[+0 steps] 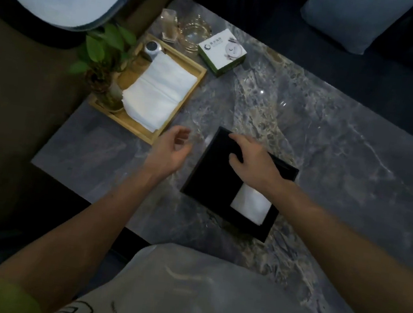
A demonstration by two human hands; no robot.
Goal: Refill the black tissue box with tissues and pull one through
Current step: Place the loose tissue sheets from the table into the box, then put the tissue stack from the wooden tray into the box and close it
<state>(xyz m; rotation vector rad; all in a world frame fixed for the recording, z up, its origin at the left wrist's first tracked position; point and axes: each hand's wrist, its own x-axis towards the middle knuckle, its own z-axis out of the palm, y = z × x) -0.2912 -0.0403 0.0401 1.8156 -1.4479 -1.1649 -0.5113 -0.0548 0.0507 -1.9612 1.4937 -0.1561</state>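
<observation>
The black tissue box lies on the grey marble table, near its front edge. A white tissue shows at the box's near right part. My right hand rests on the box's far side, fingers spread over the black top, holding nothing that I can see. My left hand hovers just left of the box, palm turned inward, fingers loosely curled and apart, empty. A stack of white tissues lies in a wooden tray at the table's far left.
In the tray also stand a small potted plant and a round silver-topped item. Behind the tray are glass pieces and a white-green carton. Sofa cushions surround the table. My light shirt fills the bottom.
</observation>
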